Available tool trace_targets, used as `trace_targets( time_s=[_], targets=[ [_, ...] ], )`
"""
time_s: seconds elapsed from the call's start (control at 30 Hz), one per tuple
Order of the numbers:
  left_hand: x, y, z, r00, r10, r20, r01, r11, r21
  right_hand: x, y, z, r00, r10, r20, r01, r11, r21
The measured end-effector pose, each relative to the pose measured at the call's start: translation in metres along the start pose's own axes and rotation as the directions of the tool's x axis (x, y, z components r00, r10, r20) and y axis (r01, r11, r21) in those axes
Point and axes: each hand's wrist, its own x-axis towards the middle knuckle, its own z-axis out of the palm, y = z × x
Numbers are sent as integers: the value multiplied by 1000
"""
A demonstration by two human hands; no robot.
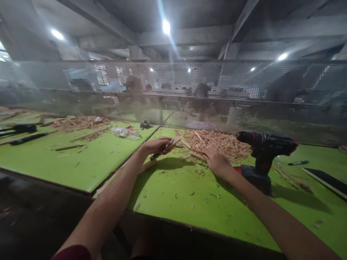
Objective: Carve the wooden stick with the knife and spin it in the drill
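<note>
My left hand [159,145] is closed around a dark-handled tool [156,155], perhaps a knife, and a pale piece of wood [176,140] shows at its fingertips. To the right, my right hand [216,161] rests low over the green table [173,195], its fingers on a thin wooden piece [197,156]; whether they grip it is hard to tell. Another light wooden strip [183,140] slants between the hands. Behind my right hand lies a heap of wood shavings [221,143].
A cordless drill [264,155] stands right of my right hand. Further right are a black marker [298,163] and a dark flat board [326,180]. A plastic bottle [126,133] lies at the left. A perforated screen [173,94] runs behind, with people beyond.
</note>
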Motion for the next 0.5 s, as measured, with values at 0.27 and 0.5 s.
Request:
trace_targets(
  time_s=[0.27, 0.5],
  targets=[
    [13, -16, -5, 973, 22, -229, -25, 1000, -8, -4, 4, 9, 994, 35, 103, -56, 978, 203],
    [21, -34, -8, 927, 15, -374, 27, 994, 108, -2, 9, 14, 996, -78, 51, 71, 990, 124]
  ],
)
